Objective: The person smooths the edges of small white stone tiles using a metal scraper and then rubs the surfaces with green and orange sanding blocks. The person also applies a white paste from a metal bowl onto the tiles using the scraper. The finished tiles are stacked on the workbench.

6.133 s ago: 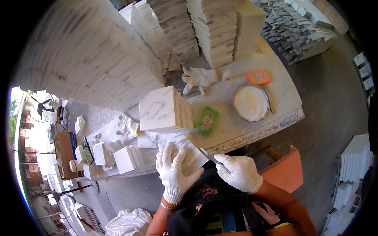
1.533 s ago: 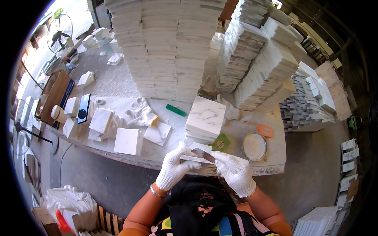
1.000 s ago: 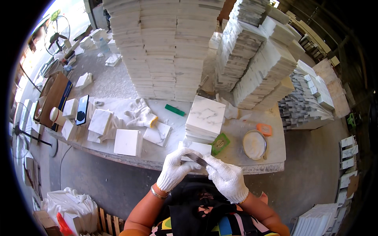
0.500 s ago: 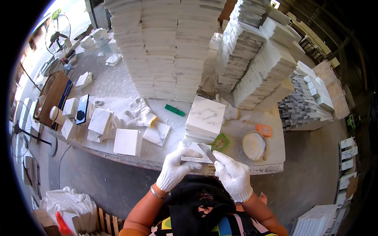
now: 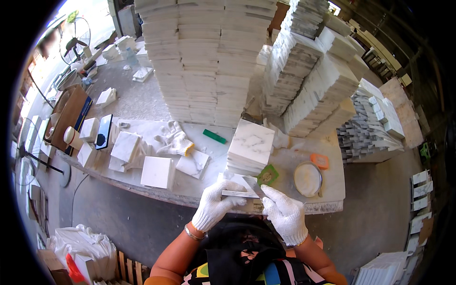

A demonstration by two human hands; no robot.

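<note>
My left hand, in a white knit glove, is closed on a white marble tile tilted at the table's front edge. My right hand, gloved the same way, grips a flat grey scraper blade, its handle hidden in the fingers. The blade lies against the tile's edge. Just beyond stands a stack of square marble tiles with grey veins. Beside that stack is a green pad.
On the marble table are a round tin of pale powder, an orange block, a green bar, a spare glove, tiles and a phone. Tall tile stacks rise behind.
The whole view has shifted slightly, with the table's things now a little lower and further right. Both hands keep their hold on the tile and scraper.
</note>
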